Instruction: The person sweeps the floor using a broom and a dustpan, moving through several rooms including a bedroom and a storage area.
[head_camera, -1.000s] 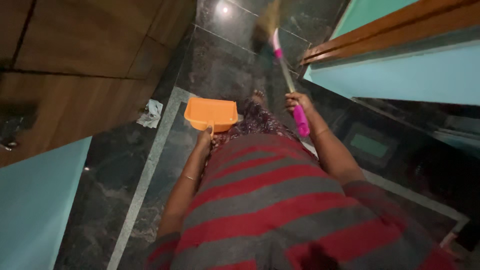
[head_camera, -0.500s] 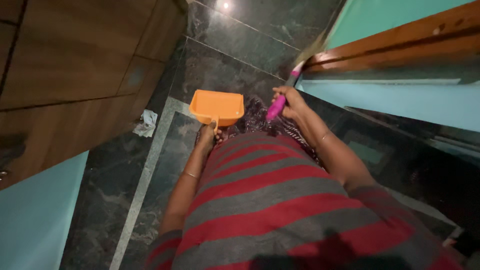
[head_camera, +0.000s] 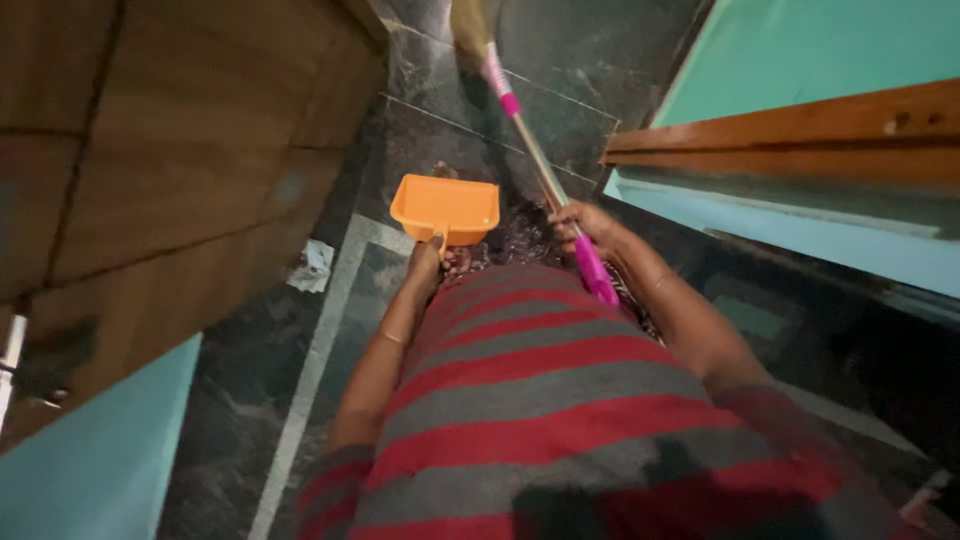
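Floor (head_camera: 430, 130): dark green polished stone tiles with pale grout lines and a lighter inlaid border strip (head_camera: 315, 360) running along the left. One crumpled scrap of white paper (head_camera: 312, 267) lies on it, just left of that strip, near the wooden cabinet base.

Your left hand (head_camera: 424, 262) grips the orange dustpan (head_camera: 447, 207) by its handle. Your right hand (head_camera: 578, 220) holds the broom (head_camera: 530, 140), bristles forward over the dark floor (head_camera: 250, 380).

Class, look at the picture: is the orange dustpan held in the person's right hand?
No, the left hand holds the orange dustpan by its handle, while the right hand grips the broom.
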